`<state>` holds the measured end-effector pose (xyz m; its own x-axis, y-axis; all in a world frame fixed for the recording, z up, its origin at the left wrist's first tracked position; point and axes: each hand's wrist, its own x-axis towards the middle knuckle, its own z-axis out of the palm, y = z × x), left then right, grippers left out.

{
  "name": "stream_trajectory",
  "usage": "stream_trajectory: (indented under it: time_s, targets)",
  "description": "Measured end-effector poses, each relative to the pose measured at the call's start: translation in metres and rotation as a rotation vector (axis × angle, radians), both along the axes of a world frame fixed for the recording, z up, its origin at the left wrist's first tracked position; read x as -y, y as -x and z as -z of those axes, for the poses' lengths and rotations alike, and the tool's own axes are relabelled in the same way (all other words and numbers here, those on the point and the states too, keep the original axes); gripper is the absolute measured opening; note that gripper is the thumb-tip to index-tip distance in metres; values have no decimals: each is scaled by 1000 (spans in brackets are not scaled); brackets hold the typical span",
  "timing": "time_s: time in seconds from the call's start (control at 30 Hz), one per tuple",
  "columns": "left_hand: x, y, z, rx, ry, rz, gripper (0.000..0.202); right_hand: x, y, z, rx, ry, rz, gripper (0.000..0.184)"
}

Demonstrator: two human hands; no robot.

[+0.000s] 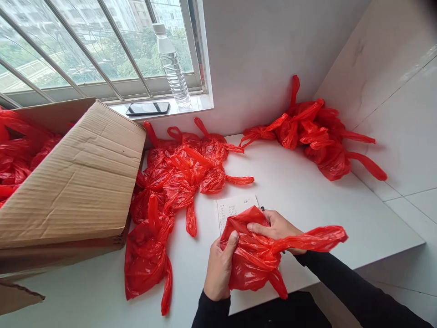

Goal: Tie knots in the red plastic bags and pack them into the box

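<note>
Between both hands, above the front edge of the white table, is a knotted red plastic bag [251, 269]. My left hand [221, 264] grips its left side, thumb on top. My right hand [276, 228] holds the upper right part, its thumb pressed on the plastic and its other fingers hidden behind. One long bag handle sticks out to the right, over my right wrist. What the bag contains cannot be seen. Partly covered by the bag, a sheet of paper [239, 205] with handwritten columns lies behind it. The dark tip of a pen [262, 208] shows beside my right hand.
Several tied red bags [180, 182] lie in a cluster left of centre, and another pile [314, 132] sits by the right wall. An open cardboard box [78, 182] of red bags stands left. A phone [148, 108] and a water bottle [175, 73] are on the windowsill.
</note>
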<state>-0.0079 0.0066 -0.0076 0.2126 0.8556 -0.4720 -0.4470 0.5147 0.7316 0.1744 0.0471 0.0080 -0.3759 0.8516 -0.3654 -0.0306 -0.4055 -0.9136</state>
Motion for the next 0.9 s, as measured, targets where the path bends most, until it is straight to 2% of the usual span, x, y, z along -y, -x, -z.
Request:
stream_trajectory:
  time_s: [0.17, 0.4, 0.57, 0.77, 0.9]
  targets:
    - [0, 0, 6, -47, 4, 21, 41, 0, -1, -4, 85, -40, -79, 28]
    - [-3, -4, -9, 50, 28, 20, 42, -2, 5, -3, 107, -37, -46, 24]
    - [-3, -1, -4, -19, 19, 15, 41, -2, 8, -10, 23, -90, -90, 20]
    - [-2, -3, -1, -55, -52, -33, 43, -5, 9, -12, 122, -36, -35, 15]
    - [-3, -3, -2, -32, -36, -42, 44, -6, 9, -10, 165, -68, -14, 15]
